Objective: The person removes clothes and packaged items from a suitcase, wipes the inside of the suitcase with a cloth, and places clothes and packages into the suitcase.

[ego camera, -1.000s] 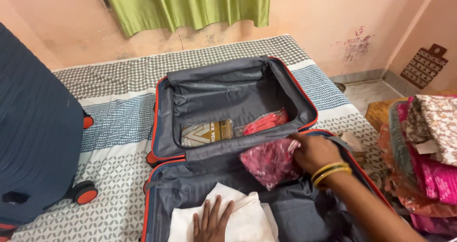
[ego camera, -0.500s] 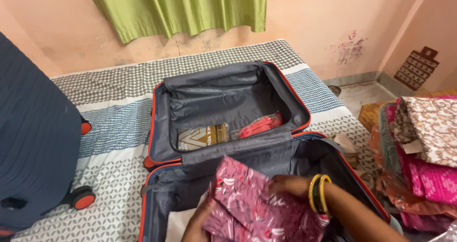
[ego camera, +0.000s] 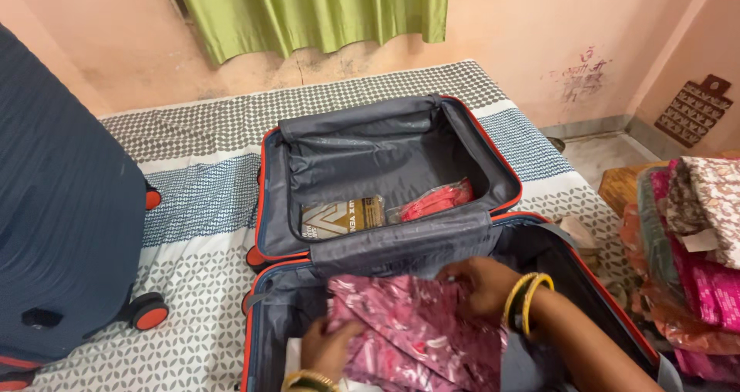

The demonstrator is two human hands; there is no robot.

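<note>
Fingers (ego camera: 470,272) of both hands pressing pink packet (ego camera: 420,326) flat, long axis slanting lower-right

A bed (ego camera: 193,253) in a grey-and-blue patterned sheet carries two things — an open grey suitcase (ego camera: 385,168), spread flat around the hands, and a closed navy suitcase (ego camera: 62,230) well off to their left.

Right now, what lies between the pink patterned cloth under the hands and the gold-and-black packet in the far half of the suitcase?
In the head view, only the grey fabric divider wall of the open suitcase separates the pink patterned cloth from the gold-and-black packet.
</note>
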